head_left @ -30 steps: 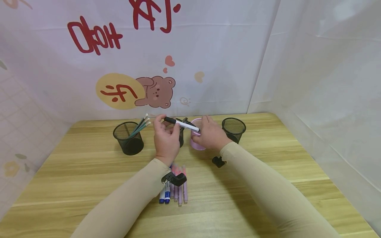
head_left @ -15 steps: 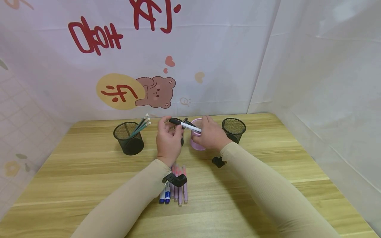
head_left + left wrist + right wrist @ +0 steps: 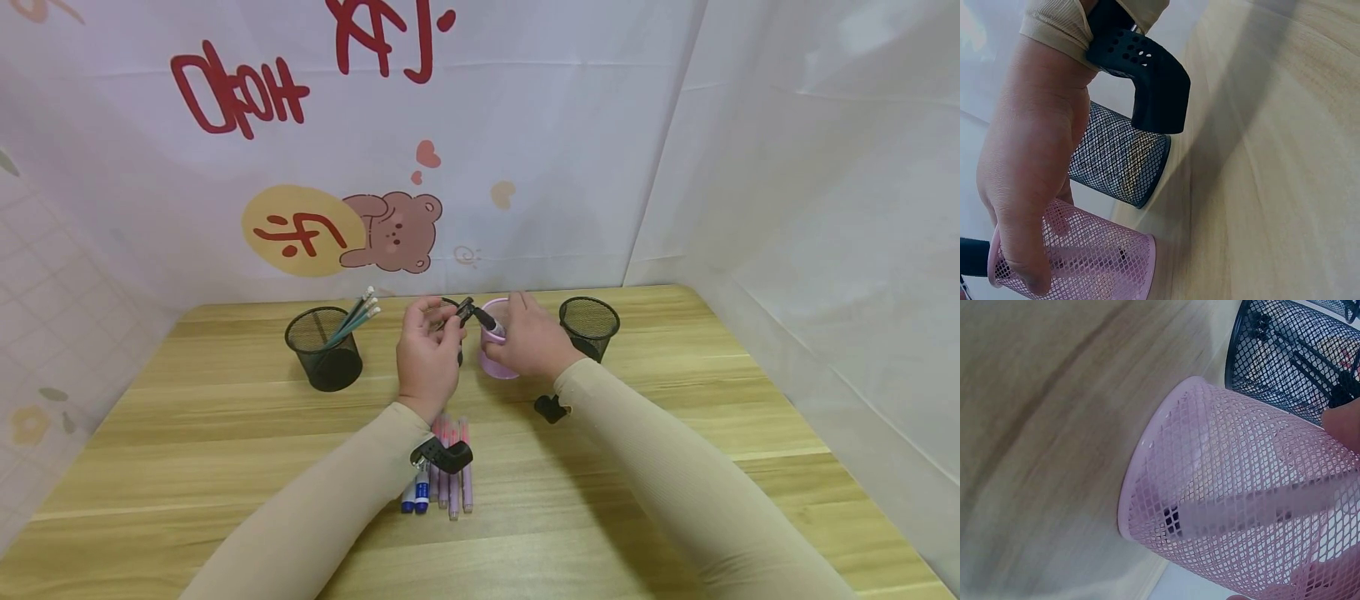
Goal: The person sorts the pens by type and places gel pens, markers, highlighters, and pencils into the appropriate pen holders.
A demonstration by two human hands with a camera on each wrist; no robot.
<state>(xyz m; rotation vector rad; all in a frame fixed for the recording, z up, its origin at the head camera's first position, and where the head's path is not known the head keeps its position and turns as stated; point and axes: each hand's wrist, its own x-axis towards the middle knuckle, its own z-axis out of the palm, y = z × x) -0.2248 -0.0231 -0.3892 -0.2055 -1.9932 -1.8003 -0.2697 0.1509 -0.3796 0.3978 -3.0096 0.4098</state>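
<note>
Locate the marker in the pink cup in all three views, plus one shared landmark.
Head: marker near picture centre, black end poking past the cup's rim.
Left wrist: marker lower left, black end at the left edge, barrel faint through mesh.
Right wrist: marker lower right, seen through mesh.
Shared landmark: pink cup.

Site presents as a screened-off desk area; wider room type cannot be determined. Evidence: wood-grain worktop (image 3: 187, 450), mesh pen cups (image 3: 335, 371), and creased white sheeting (image 3: 562, 167) behind, printed with a cartoon bear (image 3: 405, 233) and red characters (image 3: 240, 96).
</note>
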